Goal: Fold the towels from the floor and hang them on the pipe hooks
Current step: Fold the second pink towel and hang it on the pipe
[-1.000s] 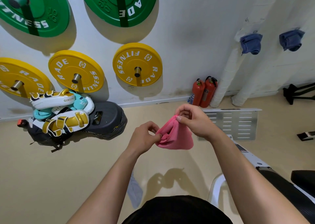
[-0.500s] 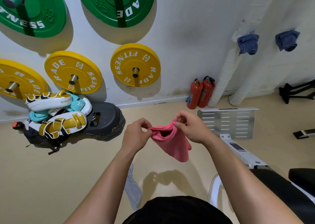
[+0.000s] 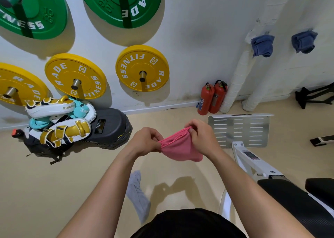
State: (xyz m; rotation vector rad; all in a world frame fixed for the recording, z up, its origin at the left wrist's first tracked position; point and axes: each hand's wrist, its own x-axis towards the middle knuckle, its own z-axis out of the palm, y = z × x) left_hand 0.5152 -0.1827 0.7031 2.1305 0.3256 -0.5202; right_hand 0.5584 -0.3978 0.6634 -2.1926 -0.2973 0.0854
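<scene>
The left hand (image 3: 144, 141) is closed on one end of a pink towel (image 3: 180, 149), thumb and curled fingers pinching its bunched upper edge. The right hand (image 3: 202, 138) pinches the other end of that edge slightly higher, fingers curled over the cloth. The towel is held in the air between the two hands, in front of the person's waist, its folded body sagging below the right hand in a rounded pouch. Below the left forearm a grey towel (image 3: 138, 194) lies crumpled on the beige floor (image 3: 54, 192), partly cut off by the person's dark shorts (image 3: 188, 223). To the right stands a white machine frame (image 3: 253, 161) with a slotted metal plate (image 3: 238, 131) and a black padded seat (image 3: 292, 201). Beyond the plate, two red fire extinguishers (image 3: 211, 98) stand against the white wall (image 3: 198, 38), just beside two white wrapped pipes (image 3: 236, 78). Higher on the pipes hang two folded blue towels (image 3: 262, 45), one on each; the hooks under them cannot be made out. To the left, gold and white boxing pads (image 3: 59, 118) are heaped against a black step (image 3: 110, 129). Yellow weight plates (image 3: 142, 68) and green weight plates (image 3: 124, 4) are mounted on the wall above.
</scene>
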